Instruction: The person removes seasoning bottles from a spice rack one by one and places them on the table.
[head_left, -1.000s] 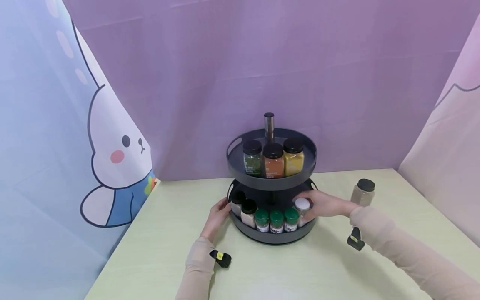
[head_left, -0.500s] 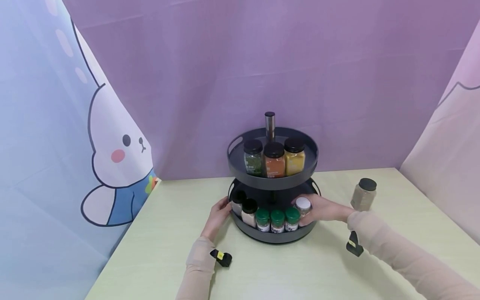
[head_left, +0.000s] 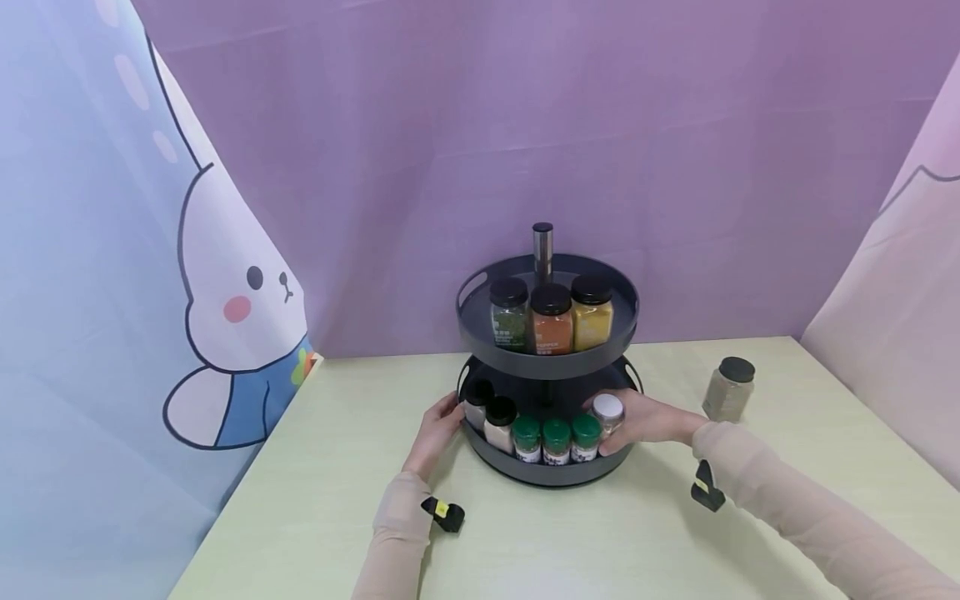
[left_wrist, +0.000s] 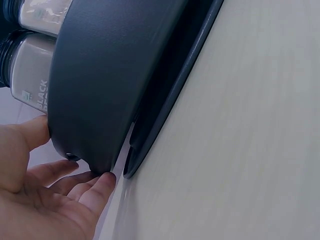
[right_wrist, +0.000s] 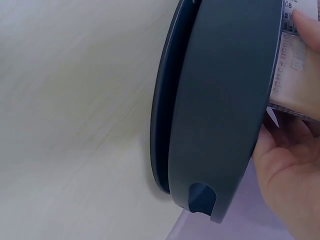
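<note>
My right hand (head_left: 648, 416) holds a small clear jar with a white cap (head_left: 607, 407), thumb on the near side and fingers round behind, the grip drawn in to the jar's own width. The jar is at the front right of a dark grey, round, two-tier rack (head_left: 553, 365), inside the wall of its lower tier (head_left: 553, 477). Its long axis runs roughly upright, cap up; I cannot tell whether its base rests on the tier's floor.

What counts most, I judge, is that the jar lies to the left of my right palm, between thumb and fingers, and below the rack's upper tier (head_left: 487, 348), leaving little room straight above the cap.

My right hand is the nearer one. My left hand (head_left: 437, 429) is at the rack's left side, gripping the lower tier, thumb at its top edge and fingers against the outer wall.

Along the rack's lower front, three small green-capped jars (head_left: 556, 442) stand left of the white-capped one, then two pale-filled, black-capped jars (head_left: 498, 431). Right of the rack, well apart, a clear, tan-filled jar with a black lid (head_left: 727, 397) stands on the pale yellow-green tabletop (head_left: 570, 550).
</note>
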